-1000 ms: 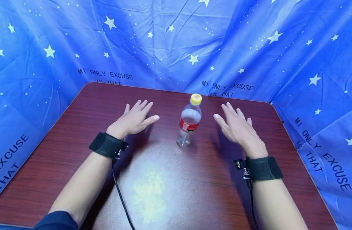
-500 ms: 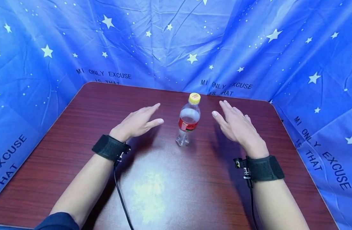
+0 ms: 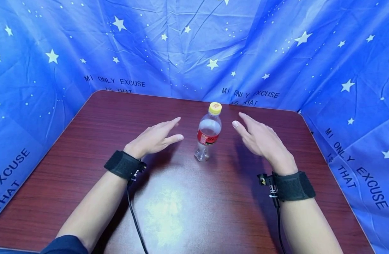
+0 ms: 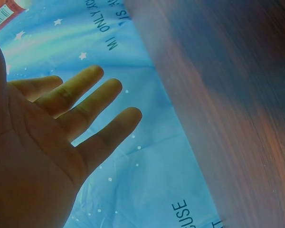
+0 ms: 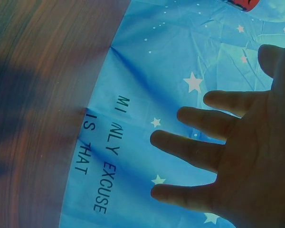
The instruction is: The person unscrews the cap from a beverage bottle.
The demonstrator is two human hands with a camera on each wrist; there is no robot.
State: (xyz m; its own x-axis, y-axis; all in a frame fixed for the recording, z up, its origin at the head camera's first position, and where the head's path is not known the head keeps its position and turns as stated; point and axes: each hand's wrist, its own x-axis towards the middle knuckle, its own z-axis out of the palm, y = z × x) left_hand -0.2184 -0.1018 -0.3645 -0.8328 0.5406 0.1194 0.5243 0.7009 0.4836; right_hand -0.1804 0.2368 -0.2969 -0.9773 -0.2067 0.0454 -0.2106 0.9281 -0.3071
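A clear plastic bottle (image 3: 208,135) with a yellow cap and a red label stands upright on the table, between the two hands in the head view. To its left is my left hand (image 3: 154,137), fingers extended and thumb apart, touching nothing. My right hand (image 3: 259,139) is on the other side, its fingers likewise straight and a gap between it and the bottle. In the left wrist view, that hand (image 4: 42,133) has its fingers spread, and a bit of the label (image 4: 4,14) shows in the corner. The right wrist view has the other hand (image 5: 242,152) spread, with the red label (image 5: 247,4) at the top edge.
The dark red wooden table (image 3: 194,225) has blue star-printed cloth (image 3: 169,46) hanging round its back and sides. Black bands (image 3: 293,186) with cameras sit on both wrists, and a black cable (image 3: 134,215) trails from the left one.
My left hand has moved right, closer to the bottle, and has turned so its fingers overlap in the head view. The right hand's fingertips have shifted slightly left. The bottle stays in place.
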